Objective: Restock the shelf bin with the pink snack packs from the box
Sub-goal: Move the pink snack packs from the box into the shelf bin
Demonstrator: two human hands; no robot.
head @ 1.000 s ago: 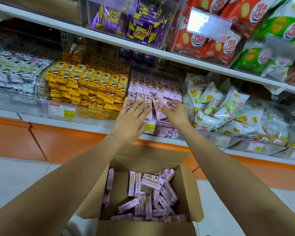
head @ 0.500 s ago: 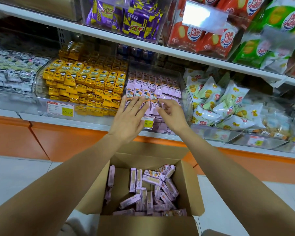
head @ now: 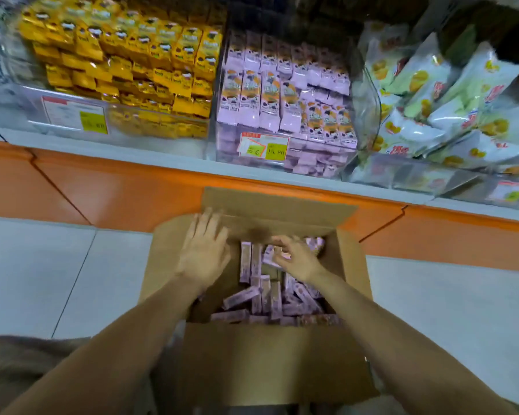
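Observation:
An open cardboard box stands on the floor below the shelf, with several pink snack packs lying loose inside. My left hand hovers flat with spread fingers over the box's left side and holds nothing. My right hand reaches into the far end of the box, its fingers curled round a pink pack; motion blur softens the grip. On the shelf above, the clear shelf bin holds rows of the same pink packs.
A bin of yellow packs sits to the left of the pink bin, and white-green bags to its right. A yellow price tag is on the bin front. The orange shelf base runs behind the box, on a white tiled floor.
Both hands have left the shelf bin and dropped down into the box. The view has tilted downward, and my right hand has closed its fingers on a pack.

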